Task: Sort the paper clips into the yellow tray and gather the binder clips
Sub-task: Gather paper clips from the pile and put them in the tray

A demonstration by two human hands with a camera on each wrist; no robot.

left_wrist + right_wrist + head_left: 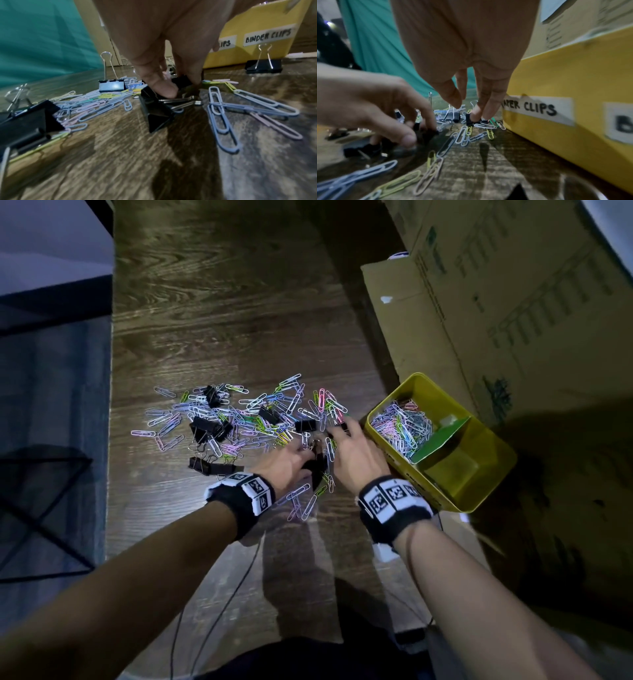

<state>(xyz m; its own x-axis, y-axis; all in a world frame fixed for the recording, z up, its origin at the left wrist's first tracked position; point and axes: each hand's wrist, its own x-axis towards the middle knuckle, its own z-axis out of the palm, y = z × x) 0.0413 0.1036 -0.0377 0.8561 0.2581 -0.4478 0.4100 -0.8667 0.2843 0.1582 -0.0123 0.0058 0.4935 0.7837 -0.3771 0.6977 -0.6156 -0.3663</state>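
Binder-clip gathering under way. Left hand [164, 56] pinches black binder clip [154, 108] on wood table [120, 162]. Right hand [467, 54] fingers down on another binder clip [469, 119] just beside yellow tray [479, 474], grip unclear. Paper clips [239, 419] mostly still loose. Next: lift clip clear of tangle.

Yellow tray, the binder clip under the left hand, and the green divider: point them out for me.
yellow tray [394, 455]: head view, near side wall.
binder clip [154, 115]: left wrist view, black body below the thumb.
green divider [442, 440]: head view, top edge inside the tray.
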